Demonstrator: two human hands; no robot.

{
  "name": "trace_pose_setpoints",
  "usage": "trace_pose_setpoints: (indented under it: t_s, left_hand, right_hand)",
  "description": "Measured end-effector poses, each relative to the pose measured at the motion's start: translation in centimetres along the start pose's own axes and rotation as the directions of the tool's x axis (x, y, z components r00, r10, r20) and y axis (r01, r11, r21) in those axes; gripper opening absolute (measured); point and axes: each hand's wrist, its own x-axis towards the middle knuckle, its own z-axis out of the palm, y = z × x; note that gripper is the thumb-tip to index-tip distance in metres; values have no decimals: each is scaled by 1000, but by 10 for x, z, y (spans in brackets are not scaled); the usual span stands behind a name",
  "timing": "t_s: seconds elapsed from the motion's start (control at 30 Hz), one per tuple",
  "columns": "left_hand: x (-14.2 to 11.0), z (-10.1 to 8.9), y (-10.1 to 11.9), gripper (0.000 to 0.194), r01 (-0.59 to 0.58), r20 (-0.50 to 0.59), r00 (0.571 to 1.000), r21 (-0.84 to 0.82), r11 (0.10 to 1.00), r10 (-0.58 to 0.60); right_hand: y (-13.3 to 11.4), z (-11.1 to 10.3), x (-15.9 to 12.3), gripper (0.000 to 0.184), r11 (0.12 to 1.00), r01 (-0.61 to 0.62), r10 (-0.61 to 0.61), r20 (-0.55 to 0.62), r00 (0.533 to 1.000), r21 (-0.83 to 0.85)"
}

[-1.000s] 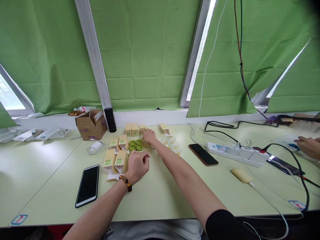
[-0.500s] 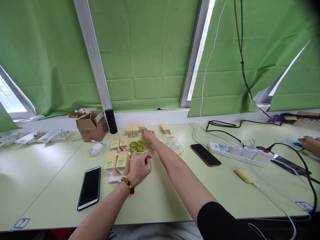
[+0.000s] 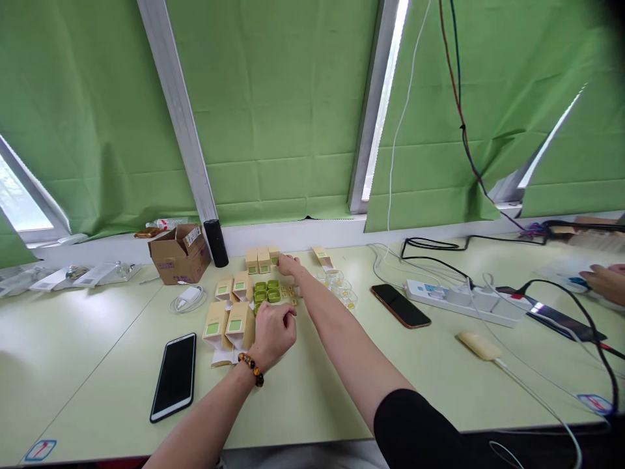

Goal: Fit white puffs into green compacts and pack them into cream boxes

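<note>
My right hand [image 3: 290, 266] reaches to the back of the table, its fingers closed at the right side of a small kraft box [image 3: 274, 255]. That box stands at the right end of a row with other small boxes [image 3: 258, 260]. My left hand [image 3: 275, 329] is curled nearer to me, a beaded bracelet on its wrist; whatever its fingers may hold is hidden. Just beyond it sit several small green square cups [image 3: 267, 291], partly covered by the hand. Larger kraft boxes [image 3: 240, 323] with green labels stand at its left. Small yellowish pieces [image 3: 289, 294] lie between my arms.
Clear round containers [image 3: 346, 293] and an open kraft box [image 3: 322, 256] lie right of my right arm. Phones [image 3: 174, 376] [image 3: 400, 305], a power strip [image 3: 466, 301] and cables flank the work. A cardboard box [image 3: 180, 255] and black cylinder [image 3: 215, 243] stand back left. Another person's hand [image 3: 604, 283] is at far right.
The small box at my right hand has shifted slightly left, closer to the row. My left hand stays almost in place. The whole view has tilted a little.
</note>
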Motion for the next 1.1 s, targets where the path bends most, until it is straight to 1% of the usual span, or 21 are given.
trace_pose_setpoints:
  t_s: [0.13, 0.23, 0.3, 0.33, 0.37, 0.4, 0.47, 0.53, 0.6, 0.7, 0.77, 0.8, 0.83, 0.9, 1.0, 1.1]
  left_hand:
    - [0, 1, 0, 25, 0, 27, 1000, 18, 1000, 0]
    - [-1, 2, 0, 26, -6, 65, 998, 47, 999, 2]
    - [-2, -1, -2, 27, -10, 92, 996, 79, 997, 3]
    - [-1, -3, -3, 27, -12, 99, 995, 99, 995, 2]
    - [0, -6, -5, 27, -13, 105, 994, 123, 992, 0]
    - [2, -10, -8, 27, -5, 98, 995, 153, 988, -10]
    - [7, -20, -14, 29, 39, 47, 998, 213, 976, -50]
    - [13, -31, -21, 29, 102, -35, 995, 278, 955, -96]
    - [19, -40, -27, 28, 121, -68, 992, 327, 937, -105]
    - [24, -50, -35, 28, 152, -68, 988, 387, 910, -136]
    - [26, -53, -40, 28, 164, -45, 986, 392, 905, -159]
    - [26, -54, -44, 28, 163, -26, 986, 384, 909, -166]
    - [26, -55, -48, 27, 150, 8, 986, 369, 917, -165]
    - [26, -56, -55, 24, 102, 105, 984, 338, 936, -146]
    - [24, -54, -62, 16, 55, 190, 974, 330, 942, -123]
    - [21, -47, -61, 13, 7, 259, 959, 379, 925, -113]
  right_hand:
    - [-1, -8, -5, 38, 1000, 16, -16, -11, 1000, 25]
    - [0, -16, -14, 39, 999, 28, -26, -52, 998, 30]
    - [4, -23, -25, 36, 999, 32, -29, -96, 995, 30]
    - [6, -27, -32, 26, 999, 33, -28, -123, 992, 33]
    - [8, -31, -41, 24, 999, 33, -28, -151, 988, 36]
    - [10, -34, -52, 29, 999, 34, -26, -179, 984, 38]
    - [12, -37, -81, 34, 998, 35, -25, -215, 976, 44]
    - [12, -35, -118, 33, 998, 44, -33, -198, 980, 53]
    - [9, -26, -160, 29, 997, 51, -42, -147, 988, 55]
    - [1, -9, -217, 24, 996, 82, -79, -71, 994, 41]
    - [-5, 1, -243, 25, 993, 112, -110, -31, 993, 34]
    - [-8, 5, -252, 25, 990, 135, -135, -12, 991, 33]
    - [-11, 8, -257, 25, 985, 171, -171, -4, 985, 26]
    - [-14, 10, -262, 25, 980, 198, -198, -8, 980, 24]
    - [-16, 9, -262, 25, 981, 190, -190, -13, 982, 23]
    - [-14, 7, -261, 25, 983, 185, -185, -10, 983, 23]
